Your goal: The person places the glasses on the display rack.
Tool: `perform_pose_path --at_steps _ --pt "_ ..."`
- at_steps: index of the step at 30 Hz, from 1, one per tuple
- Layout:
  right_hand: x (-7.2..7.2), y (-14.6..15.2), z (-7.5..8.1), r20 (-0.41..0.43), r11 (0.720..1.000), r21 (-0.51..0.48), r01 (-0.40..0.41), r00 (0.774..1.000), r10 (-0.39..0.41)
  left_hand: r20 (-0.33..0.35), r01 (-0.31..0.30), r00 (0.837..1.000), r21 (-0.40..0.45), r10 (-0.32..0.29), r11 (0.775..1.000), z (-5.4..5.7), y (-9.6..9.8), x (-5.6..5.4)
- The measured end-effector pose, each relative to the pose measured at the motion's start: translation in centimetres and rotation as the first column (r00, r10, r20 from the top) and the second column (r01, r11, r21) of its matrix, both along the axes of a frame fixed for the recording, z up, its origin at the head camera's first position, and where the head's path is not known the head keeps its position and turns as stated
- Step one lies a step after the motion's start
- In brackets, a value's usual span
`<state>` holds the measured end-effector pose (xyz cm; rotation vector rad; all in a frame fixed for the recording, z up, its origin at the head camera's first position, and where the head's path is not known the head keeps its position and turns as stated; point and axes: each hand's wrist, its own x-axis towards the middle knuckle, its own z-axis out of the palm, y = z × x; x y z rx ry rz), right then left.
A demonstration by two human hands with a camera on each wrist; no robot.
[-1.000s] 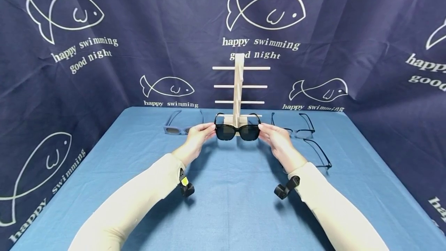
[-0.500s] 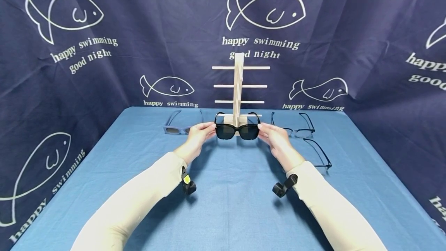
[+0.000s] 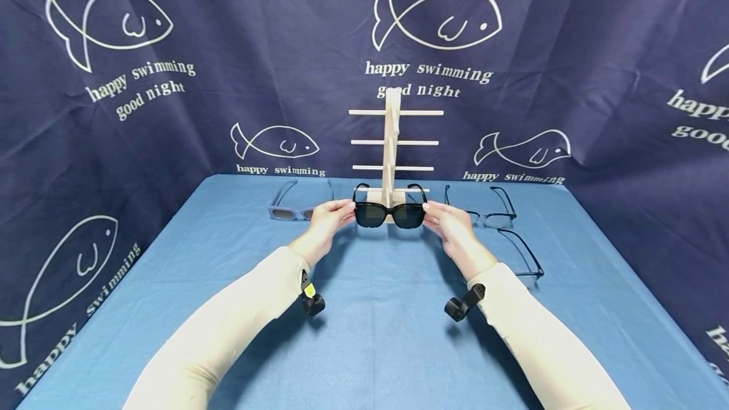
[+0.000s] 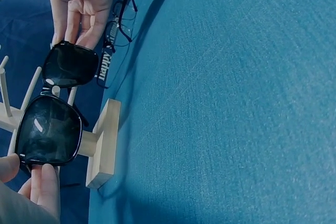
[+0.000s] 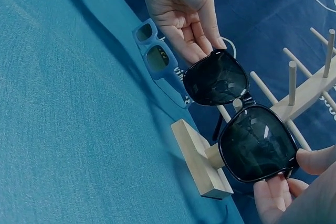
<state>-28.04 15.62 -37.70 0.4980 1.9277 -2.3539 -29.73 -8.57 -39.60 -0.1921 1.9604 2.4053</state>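
Observation:
Black sunglasses [image 3: 407,216] with dark lenses face me at the lowest level of a pale wooden glasses rack [image 3: 392,144]. My left hand [image 3: 326,228] pinches their left corner between thumb and fingers. At the opposite corner my right hand [image 3: 455,231] pinches the frame in the same way. Both temples point back past the lowest crossbar. In the right wrist view a wooden peg [image 5: 238,104] shows at the bridge of the sunglasses [image 5: 257,142]; whether the bridge bears on it I cannot tell.
Blue-framed sunglasses [image 3: 283,213] lie on the blue cloth [image 3: 376,334] left of the rack. Clear glasses with dark frames [image 3: 498,217] lie to the right, and another dark pair [image 3: 529,273] sits nearer, partly behind my right wrist. A fish-print curtain [image 3: 319,68] hangs behind.
Both hands keep their pinch on the black sunglasses, which stay almost in place at the rack's lowest level. My left forearm has shifted slightly inward.

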Motion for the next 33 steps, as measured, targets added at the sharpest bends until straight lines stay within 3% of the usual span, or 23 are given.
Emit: perform_pose_path --at_steps 33 --pt "-0.68 -0.34 -0.10 0.007 1.000 0.010 0.003 1.000 -0.003 0.005 -0.035 0.999 0.028 0.035 0.999 0.12 0.51 -0.38"
